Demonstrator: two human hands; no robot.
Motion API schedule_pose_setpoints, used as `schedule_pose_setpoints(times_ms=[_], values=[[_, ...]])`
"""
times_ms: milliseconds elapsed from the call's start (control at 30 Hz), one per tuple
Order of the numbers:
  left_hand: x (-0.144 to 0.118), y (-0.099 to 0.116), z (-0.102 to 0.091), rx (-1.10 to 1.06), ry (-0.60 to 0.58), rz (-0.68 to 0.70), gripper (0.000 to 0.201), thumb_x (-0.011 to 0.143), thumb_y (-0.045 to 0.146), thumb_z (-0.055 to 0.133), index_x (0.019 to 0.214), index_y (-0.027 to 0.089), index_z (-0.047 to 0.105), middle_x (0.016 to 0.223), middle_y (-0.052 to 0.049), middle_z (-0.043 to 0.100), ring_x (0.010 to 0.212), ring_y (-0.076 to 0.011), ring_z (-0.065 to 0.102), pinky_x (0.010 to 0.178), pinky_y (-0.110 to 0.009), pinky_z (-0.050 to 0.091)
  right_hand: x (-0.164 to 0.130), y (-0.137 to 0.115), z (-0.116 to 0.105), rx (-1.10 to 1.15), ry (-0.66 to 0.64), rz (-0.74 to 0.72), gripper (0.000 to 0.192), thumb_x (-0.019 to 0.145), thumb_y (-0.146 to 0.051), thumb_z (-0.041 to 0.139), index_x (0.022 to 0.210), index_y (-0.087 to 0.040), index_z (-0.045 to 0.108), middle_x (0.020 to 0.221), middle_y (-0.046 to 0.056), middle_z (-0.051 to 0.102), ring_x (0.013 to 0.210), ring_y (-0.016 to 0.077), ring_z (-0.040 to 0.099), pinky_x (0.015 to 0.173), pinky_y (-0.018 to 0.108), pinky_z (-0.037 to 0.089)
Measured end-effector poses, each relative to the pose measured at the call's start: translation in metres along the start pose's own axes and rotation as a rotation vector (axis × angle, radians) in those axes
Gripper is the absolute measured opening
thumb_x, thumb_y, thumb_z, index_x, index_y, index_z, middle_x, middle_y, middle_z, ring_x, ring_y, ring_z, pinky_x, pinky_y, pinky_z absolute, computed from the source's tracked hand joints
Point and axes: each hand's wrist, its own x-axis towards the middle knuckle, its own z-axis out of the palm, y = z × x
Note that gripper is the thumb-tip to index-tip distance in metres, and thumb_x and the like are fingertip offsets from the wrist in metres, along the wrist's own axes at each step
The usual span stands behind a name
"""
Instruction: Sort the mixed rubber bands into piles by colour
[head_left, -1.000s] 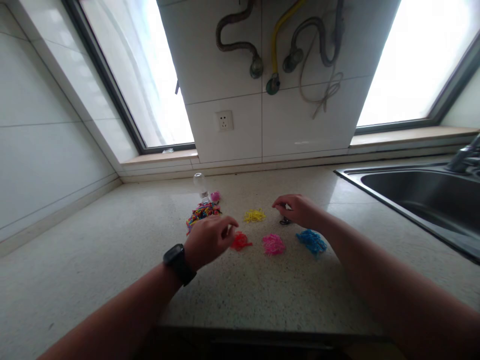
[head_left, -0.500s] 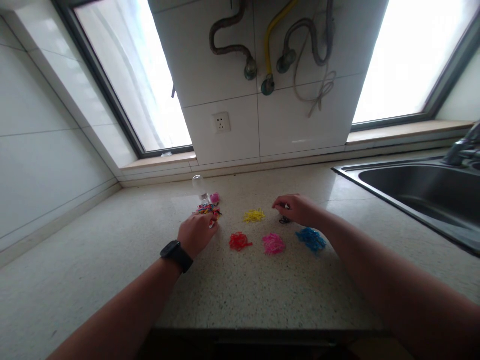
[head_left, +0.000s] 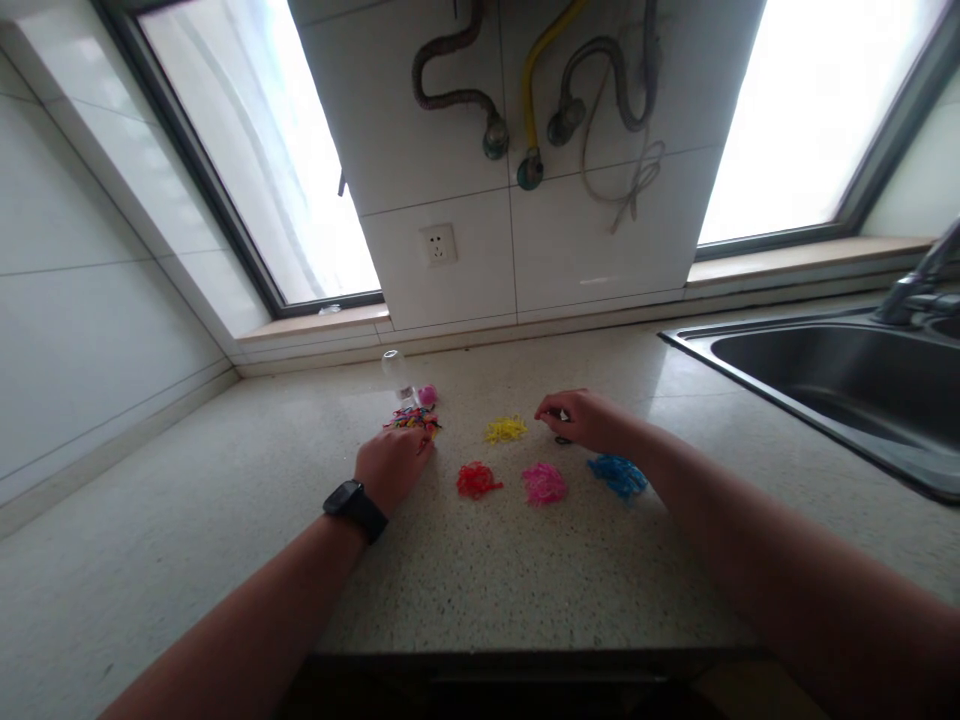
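On the speckled counter [head_left: 525,580] lie small heaps of thin coloured bands: a mixed-colour pile [head_left: 411,419], a yellow heap [head_left: 505,430], a red heap [head_left: 477,481], a pink heap [head_left: 544,483] and a blue heap [head_left: 618,475]. My left hand [head_left: 391,464], with a black watch on the wrist, rests knuckles up at the near edge of the mixed pile, fingertips in it. My right hand [head_left: 581,418] lies curled over a small dark heap [head_left: 562,440] behind the blue one, fingers pinched together; what they pinch is too small to tell.
A small clear bottle [head_left: 396,372] lies beside a pink cap [head_left: 427,394] behind the mixed pile. A steel sink [head_left: 825,375] with a tap [head_left: 911,290] fills the right side. Tiled wall with a socket [head_left: 439,244], hoses and two windows stands behind.
My left hand moved from beside the red heap leftward and back onto the mixed pile. My right hand stayed over the dark heap. The view shifted slightly.
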Motion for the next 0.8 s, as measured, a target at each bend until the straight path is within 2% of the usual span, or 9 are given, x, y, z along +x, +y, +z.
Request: schedule_pose_setpoints(times_ms=[233, 600, 800], values=[[0.0005, -0.0012, 0.0053, 0.007, 0.022, 0.059, 0.031, 0.097, 0.037, 0.043, 0.096, 0.025, 0.072, 0.095, -0.006, 0.073, 0.087, -0.0244, 0.068, 0.068, -0.031, 0.046, -0.0006, -0.0056, -0.0004, 0.009, 0.034, -0.035, 0.021, 0.089, -0.028, 0.054, 0.096, -0.023, 0.073, 0.084, 0.002, 0.073, 0.076, 0.0159, 0.065, 0.070, 0.025, 0.040], [0.0000, 0.0004, 0.0034, -0.030, 0.011, 0.024, 0.028, 0.094, 0.039, 0.046, 0.094, 0.025, 0.070, 0.091, -0.006, 0.074, 0.083, -0.0256, 0.069, 0.065, -0.032, 0.045, -0.0007, -0.0052, 0.0009, 0.021, 0.016, -0.051, 0.021, 0.088, -0.026, 0.054, 0.096, -0.022, 0.073, 0.083, 0.002, 0.073, 0.074, 0.0151, 0.063, 0.068, 0.025, 0.039], [0.0000, 0.0020, 0.0012, -0.017, 0.017, -0.030, 0.039, 0.096, 0.048, 0.040, 0.094, 0.026, 0.072, 0.087, -0.008, 0.074, 0.080, -0.0266, 0.069, 0.065, -0.033, 0.045, -0.0007, -0.0050, 0.0015, 0.025, 0.018, -0.058, 0.021, 0.089, -0.027, 0.055, 0.097, -0.023, 0.073, 0.083, 0.002, 0.073, 0.075, 0.0154, 0.064, 0.069, 0.025, 0.040]])
